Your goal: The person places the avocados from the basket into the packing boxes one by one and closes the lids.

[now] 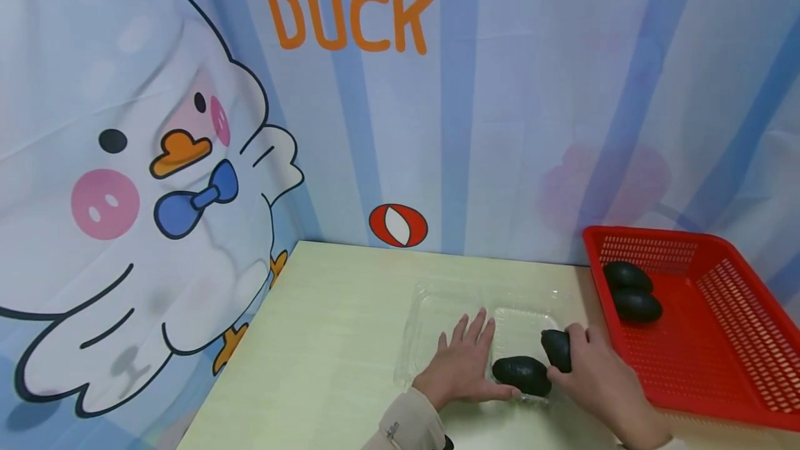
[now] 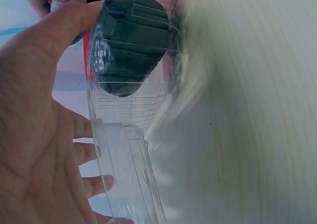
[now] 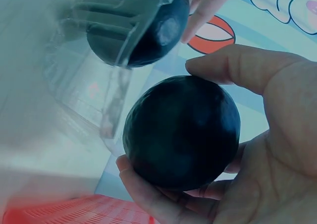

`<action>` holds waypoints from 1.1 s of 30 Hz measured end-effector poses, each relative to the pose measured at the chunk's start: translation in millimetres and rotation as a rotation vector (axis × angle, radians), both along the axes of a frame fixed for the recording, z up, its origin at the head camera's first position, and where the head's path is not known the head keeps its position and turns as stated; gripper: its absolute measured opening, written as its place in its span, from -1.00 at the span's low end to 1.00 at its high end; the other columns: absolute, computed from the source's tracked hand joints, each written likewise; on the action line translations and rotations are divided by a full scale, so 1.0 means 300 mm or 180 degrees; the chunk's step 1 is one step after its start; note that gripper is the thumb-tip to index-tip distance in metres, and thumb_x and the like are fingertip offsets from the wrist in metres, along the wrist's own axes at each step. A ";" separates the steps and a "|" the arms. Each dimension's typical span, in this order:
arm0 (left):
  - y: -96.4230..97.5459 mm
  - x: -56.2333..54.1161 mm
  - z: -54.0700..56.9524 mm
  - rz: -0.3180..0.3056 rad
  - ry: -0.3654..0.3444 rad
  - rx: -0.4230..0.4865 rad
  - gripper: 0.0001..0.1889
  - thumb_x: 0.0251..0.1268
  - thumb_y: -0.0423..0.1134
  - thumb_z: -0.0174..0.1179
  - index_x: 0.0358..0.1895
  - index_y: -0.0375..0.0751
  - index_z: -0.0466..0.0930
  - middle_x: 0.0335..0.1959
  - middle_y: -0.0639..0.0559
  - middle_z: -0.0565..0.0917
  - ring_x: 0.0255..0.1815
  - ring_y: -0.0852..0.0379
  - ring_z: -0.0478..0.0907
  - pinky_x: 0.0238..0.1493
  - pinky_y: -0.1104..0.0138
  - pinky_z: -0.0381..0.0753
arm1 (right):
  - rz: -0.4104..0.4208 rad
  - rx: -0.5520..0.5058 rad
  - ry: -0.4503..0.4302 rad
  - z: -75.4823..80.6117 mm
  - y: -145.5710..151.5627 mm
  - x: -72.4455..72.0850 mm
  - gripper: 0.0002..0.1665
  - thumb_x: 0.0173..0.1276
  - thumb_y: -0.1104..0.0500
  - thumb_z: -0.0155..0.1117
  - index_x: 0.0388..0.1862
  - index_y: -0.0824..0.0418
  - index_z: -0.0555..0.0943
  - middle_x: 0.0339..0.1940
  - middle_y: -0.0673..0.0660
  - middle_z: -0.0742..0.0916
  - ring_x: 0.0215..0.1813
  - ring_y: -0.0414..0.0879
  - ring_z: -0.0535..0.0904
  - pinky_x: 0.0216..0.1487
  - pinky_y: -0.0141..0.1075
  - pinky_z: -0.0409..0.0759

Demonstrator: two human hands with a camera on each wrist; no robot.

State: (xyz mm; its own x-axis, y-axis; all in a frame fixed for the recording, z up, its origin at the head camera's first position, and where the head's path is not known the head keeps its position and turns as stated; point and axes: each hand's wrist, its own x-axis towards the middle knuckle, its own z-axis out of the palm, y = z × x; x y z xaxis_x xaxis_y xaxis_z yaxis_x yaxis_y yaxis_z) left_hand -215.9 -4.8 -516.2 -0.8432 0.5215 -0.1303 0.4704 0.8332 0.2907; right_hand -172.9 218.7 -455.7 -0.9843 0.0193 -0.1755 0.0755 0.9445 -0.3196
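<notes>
A clear plastic clamshell box lies open on the table. One dark avocado sits in its near compartment, and in the left wrist view that avocado shows through the clear wall. My left hand rests on the box with fingers spread straight, its thumb by the avocado. My right hand grips a second avocado over the box's right side. In the right wrist view the gripped avocado lies between thumb and curled fingers, beside the box wall.
A red plastic basket stands at the right, close to the box, with two avocados in its far left corner. Behind the pale wooden table hangs a blue curtain with a duck print.
</notes>
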 end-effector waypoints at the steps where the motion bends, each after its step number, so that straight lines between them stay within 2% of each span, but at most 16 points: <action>1: 0.000 0.001 0.001 0.0002 -0.0004 0.0003 0.24 0.01 0.65 0.11 0.68 0.05 -0.10 0.70 0.13 -0.15 0.68 -0.07 -0.09 0.41 -0.26 0.26 | -0.0002 0.0012 0.0012 -0.004 -0.002 0.001 0.01 0.09 -0.10 0.58 0.29 0.47 0.33 -0.02 0.43 0.49 -0.15 0.17 0.49 -0.22 0.10 0.68; 8: -0.003 0.003 0.002 0.0008 -0.0029 0.0031 0.23 0.03 0.65 0.10 0.68 0.06 -0.12 0.70 0.13 -0.16 0.68 -0.06 -0.10 0.42 -0.26 0.25 | -0.0030 0.0088 0.0054 -0.018 -0.012 0.001 -0.04 0.06 -0.06 0.58 0.26 0.46 0.36 -0.01 0.41 0.49 -0.13 0.17 0.47 -0.24 0.11 0.68; 20: -0.006 0.007 0.001 -0.0003 -0.0007 0.0054 0.23 0.04 0.64 0.10 0.68 0.05 -0.13 0.70 0.14 -0.17 0.68 -0.06 -0.11 0.42 -0.26 0.24 | 0.0092 0.0229 0.0242 -0.042 -0.036 0.005 -0.16 0.03 -0.06 0.59 0.11 0.45 0.48 -0.18 0.27 0.58 -0.17 0.12 0.46 -0.17 0.13 0.65; 33: -0.007 0.008 0.002 -0.0008 -0.0021 0.0067 0.22 0.05 0.64 0.09 0.68 0.06 -0.12 0.70 0.14 -0.18 0.68 -0.06 -0.11 0.43 -0.25 0.24 | 0.0184 0.0266 0.0325 -0.039 -0.046 -0.001 -0.15 0.01 0.00 0.62 0.14 0.47 0.48 -0.14 0.32 0.61 -0.14 0.15 0.48 -0.02 0.18 0.62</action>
